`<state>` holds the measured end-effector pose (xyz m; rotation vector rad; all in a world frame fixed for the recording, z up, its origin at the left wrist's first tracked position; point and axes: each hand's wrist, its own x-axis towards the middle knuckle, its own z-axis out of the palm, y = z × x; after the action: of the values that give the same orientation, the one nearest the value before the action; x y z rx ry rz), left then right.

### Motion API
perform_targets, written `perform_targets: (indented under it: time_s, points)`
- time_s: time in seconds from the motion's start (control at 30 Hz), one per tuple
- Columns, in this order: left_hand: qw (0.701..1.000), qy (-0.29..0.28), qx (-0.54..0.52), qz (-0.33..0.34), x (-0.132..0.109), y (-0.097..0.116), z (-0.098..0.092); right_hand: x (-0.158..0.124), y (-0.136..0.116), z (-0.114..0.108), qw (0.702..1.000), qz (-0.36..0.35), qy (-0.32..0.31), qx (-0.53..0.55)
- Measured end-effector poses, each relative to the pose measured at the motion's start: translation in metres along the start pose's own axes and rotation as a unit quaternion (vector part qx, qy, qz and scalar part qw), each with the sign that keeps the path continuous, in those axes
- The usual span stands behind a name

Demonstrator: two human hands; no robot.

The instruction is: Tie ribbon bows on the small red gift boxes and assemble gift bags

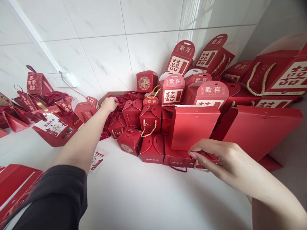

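Note:
My left hand (109, 104) reaches to the back by the wall, over a pile of dark red ribbon-like material (123, 98) in an open cardboard box. Its fingers are curled down, and whatever they grip is hidden. My right hand (216, 156) is at the lower right corner of a plain red gift box (194, 127). Its thumb and forefinger are pressed together; I cannot tell whether they pinch the box's edge. Below and beside it stand several small red candy boxes (152, 148), some with gold or red cord handles.
Larger red boxes with white labels (178, 65) are stacked at the back right. Red bags and boxes (56, 129) lie on the left, near a wall socket (63, 80) with a cable. A printed card (98, 159) rests on the white table (134, 198).

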<state>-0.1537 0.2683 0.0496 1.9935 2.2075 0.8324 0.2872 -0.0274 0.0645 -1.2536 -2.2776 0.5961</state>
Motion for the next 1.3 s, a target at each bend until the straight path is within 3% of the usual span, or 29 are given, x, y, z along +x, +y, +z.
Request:
perform_targets:
  time_s: [0.2, 0.43, 0.6, 0.83, 1.1, 1.3]
  points:
    - [0.997, 0.035, 0.025, -0.061, 0.009, -0.008, 0.002, 0.006, 0.005, 0.002, 1.000, 0.016, -0.003, 0.002]
    - [0.987, 0.057, -0.104, -0.106, 0.008, -0.011, 0.005, 0.007, 0.010, 0.001, 1.000, 0.019, -0.002, 0.000]
    - [0.976, 0.084, -0.188, -0.070, 0.004, -0.005, -0.007, 0.006, 0.009, -0.001, 1.000, 0.013, -0.002, -0.005]
    - [0.961, 0.052, -0.269, -0.050, 0.004, 0.006, -0.023, 0.006, 0.011, 0.000, 0.999, 0.006, 0.008, -0.030]
    - [0.968, 0.043, -0.245, -0.028, -0.004, 0.005, -0.027, 0.007, 0.012, 0.000, 0.999, 0.014, 0.011, -0.043]
    - [0.972, 0.097, -0.215, 0.019, -0.014, 0.014, -0.027, 0.007, 0.013, 0.001, 0.999, 0.015, 0.007, -0.042]
